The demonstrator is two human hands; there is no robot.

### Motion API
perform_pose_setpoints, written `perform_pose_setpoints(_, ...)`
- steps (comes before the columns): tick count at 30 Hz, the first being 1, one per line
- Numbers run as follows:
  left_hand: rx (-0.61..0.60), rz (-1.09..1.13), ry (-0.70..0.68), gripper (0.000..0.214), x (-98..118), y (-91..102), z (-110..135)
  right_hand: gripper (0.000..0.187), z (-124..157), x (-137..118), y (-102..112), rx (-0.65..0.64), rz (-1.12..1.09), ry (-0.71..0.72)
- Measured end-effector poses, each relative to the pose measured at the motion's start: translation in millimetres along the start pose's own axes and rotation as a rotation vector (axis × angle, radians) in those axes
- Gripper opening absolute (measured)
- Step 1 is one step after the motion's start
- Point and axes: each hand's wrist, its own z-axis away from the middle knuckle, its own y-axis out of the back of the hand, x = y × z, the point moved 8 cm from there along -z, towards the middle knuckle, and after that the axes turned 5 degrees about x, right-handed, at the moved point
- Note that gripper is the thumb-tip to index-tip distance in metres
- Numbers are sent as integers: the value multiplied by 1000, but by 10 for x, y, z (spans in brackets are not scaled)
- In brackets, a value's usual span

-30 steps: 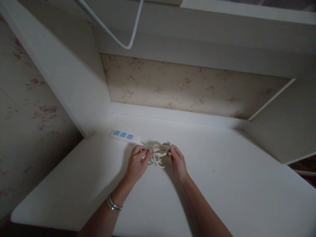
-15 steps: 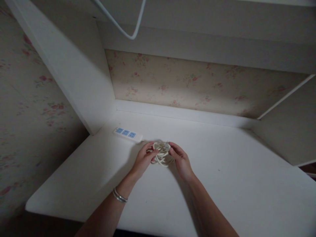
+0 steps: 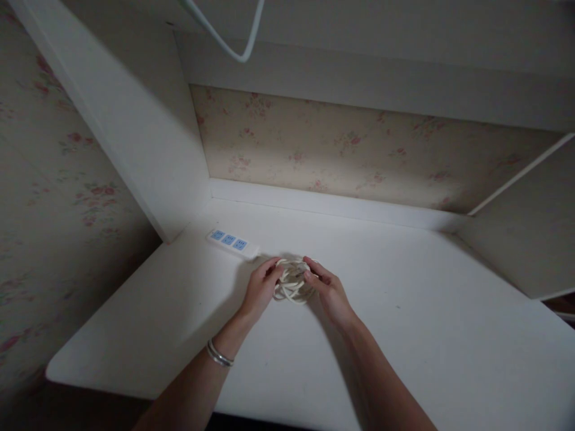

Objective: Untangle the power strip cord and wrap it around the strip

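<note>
A coiled cream power cord (image 3: 293, 284) lies on the white desk (image 3: 404, 335), between my two hands. My left hand (image 3: 259, 290), a silver bangle on its wrist, grips the coil's left side with curled fingers. From the right, my right hand (image 3: 327, 291) pinches the bundle, fingers pressed onto the loops. The cord runs left to a white power strip (image 3: 232, 243) with blue sockets, flat on the desk near the side panel.
A white side panel (image 3: 135, 120) rises at the left, floral wallpaper (image 3: 350, 149) backs the alcove, and a shelf runs overhead. A white cable (image 3: 233, 42) loops down from above. Another slanted panel (image 3: 521, 233) closes off the right.
My hands have drawn closer together over the coil, and the loops are bunched tighter. The plug that showed at the coil's right is now hidden.
</note>
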Motion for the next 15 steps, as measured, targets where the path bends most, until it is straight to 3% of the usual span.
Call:
perform_pose_setpoints(3, 6, 48, -35, 32, 55, 3, 1, 41, 13, -57, 3, 3, 44, 23)
perform_pose_setpoints(11, -35, 232, 45, 41, 39, -33, 31, 40, 1, -101, 60, 84, 63, 45)
perform_pose_setpoints(15, -62, 310, 103, 39, 22, -45, 41, 47, -17, -19, 93, 122, 65, -32)
